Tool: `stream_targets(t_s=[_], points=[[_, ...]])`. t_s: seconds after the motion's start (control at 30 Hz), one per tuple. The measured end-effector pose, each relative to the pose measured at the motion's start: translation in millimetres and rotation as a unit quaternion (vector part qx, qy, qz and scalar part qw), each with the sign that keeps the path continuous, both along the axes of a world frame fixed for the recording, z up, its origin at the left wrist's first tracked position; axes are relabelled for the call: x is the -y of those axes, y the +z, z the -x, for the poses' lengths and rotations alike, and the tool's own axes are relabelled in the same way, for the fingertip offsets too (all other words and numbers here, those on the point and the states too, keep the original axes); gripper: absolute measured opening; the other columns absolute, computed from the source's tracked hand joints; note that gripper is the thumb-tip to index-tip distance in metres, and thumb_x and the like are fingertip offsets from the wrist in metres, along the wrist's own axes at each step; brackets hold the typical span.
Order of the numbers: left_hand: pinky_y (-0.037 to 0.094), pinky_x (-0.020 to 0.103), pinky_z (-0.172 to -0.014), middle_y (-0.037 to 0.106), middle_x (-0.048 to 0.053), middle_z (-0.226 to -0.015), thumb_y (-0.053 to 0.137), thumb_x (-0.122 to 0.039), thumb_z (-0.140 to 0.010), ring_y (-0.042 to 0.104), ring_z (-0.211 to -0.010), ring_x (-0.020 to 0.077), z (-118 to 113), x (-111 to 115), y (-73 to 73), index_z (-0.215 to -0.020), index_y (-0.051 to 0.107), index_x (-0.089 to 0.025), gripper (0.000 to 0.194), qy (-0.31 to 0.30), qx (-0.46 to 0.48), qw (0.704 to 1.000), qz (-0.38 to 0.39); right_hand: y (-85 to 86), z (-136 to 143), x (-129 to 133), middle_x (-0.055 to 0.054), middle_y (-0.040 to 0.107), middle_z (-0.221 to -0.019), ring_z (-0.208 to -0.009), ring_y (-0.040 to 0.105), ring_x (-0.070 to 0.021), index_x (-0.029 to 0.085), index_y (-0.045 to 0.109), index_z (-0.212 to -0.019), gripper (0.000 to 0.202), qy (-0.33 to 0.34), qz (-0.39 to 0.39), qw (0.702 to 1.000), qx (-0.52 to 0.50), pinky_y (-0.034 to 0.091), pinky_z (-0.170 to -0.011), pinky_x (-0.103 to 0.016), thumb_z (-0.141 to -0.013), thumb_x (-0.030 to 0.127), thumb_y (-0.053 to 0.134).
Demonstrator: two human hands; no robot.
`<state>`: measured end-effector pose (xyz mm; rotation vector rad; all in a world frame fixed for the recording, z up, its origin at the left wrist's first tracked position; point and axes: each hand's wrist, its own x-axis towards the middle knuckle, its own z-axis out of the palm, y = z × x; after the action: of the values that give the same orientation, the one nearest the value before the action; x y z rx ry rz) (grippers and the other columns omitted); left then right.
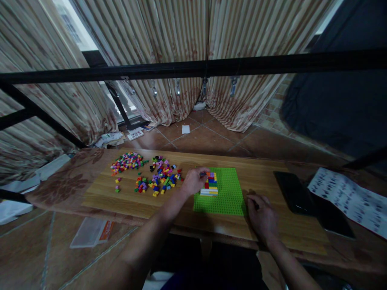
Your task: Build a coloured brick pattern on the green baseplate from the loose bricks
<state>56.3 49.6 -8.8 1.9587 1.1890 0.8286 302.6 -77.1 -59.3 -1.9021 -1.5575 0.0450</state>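
1. Striped fabric curtains (181,36) face our wooden bench (263,171); the printed white paper (353,197) is illegible.
2. Our left hand (193,181) is over multicoloured plastic bricks (211,186) on the green studded baseplate (228,193); our right hand (263,213), beside it.
3. Whether either's fingers pinch anything, we cannot tell.

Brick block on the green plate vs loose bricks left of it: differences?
- Layout: the brick block is packed in tidy rows; the loose bricks lie scattered.
- Support: the block sits on the green plate, the loose bricks on the wooden board.
- Spread: the block is compact; the loose bricks cover more area.
Shared: both are multicolored.
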Motion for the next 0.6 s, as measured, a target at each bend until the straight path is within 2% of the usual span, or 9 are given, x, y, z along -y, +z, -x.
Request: stream_targets(t_s=[0.37, 0.6], points=[[0.051, 0.024, -0.079, 0.075, 0.000, -0.089, 0.059, -0.013, -0.079, 0.068, -0.082, 0.0138, -0.4, -3.4, 2.5, -0.088, 0.073, -0.020, 0.019, 0.003, -0.004, 1.000, 0.011, -0.9, -0.6, -0.1, -0.009, 0.066, -0.096, -0.077, 0.061, -0.0192, 0.019, 0.069, -0.092, 0.036, -0.005, 0.006, 1.000, 0.006, 0.045, -0.068, -0.030, -0.089, 0.043, 0.042], [0.051, 0.025, -0.076, 0.075, 0.002, -0.087, 0.059, -0.023, -0.083, 0.068, -0.079, 0.0149, -0.7, -4.8, -1.1, -0.087, 0.074, -0.019, 0.016, -0.005, 0.030, 1.000, 0.004, -0.5, -0.5, 0.4, -0.008, 0.066, -0.096, -0.076, 0.061, -0.0181, 0.019, 0.069, -0.091, 0.035, -0.005, -0.001, 1.000, 0.010, 0.045, -0.068, -0.028, -0.089, 0.042, 0.043]])
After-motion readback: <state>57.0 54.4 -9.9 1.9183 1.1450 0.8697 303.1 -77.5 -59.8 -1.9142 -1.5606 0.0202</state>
